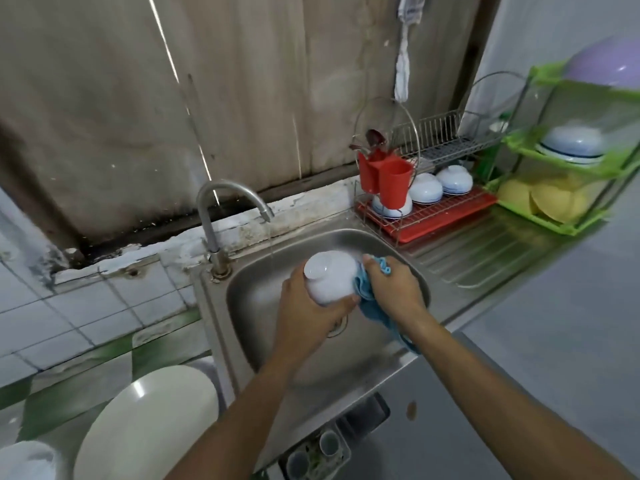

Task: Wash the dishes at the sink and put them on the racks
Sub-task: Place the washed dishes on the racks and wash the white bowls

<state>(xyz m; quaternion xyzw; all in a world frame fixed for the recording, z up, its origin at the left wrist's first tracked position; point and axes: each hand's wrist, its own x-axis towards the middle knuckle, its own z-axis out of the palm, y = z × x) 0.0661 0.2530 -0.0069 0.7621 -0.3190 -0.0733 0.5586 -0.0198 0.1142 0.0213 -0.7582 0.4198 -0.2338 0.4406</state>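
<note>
Bowl (329,278), white and turned on its side, sits in the left hand (308,306) over the sink (263,306). Its foot ring points away from the right hand (394,289) and its mouth faces that hand. Held this way, I judge, the cloth can reach the rim while drips fall into the basin. The left hand's fingers wrap under the bowl, and the thumb lies along its lower edge in a firm curled grip. The right hand, just beside the bowl, bunches a blue cloth (367,299) in curled fingers and presses it to the bowl's open side; whether the cloth goes inside is hidden. A thin stream from the tap (221,202) falls just beyond the left hand, close enough for rinsing. Beyond the right hand a wire rack (433,216) carries upturned bowls (426,188), likely where this one goes.
</note>
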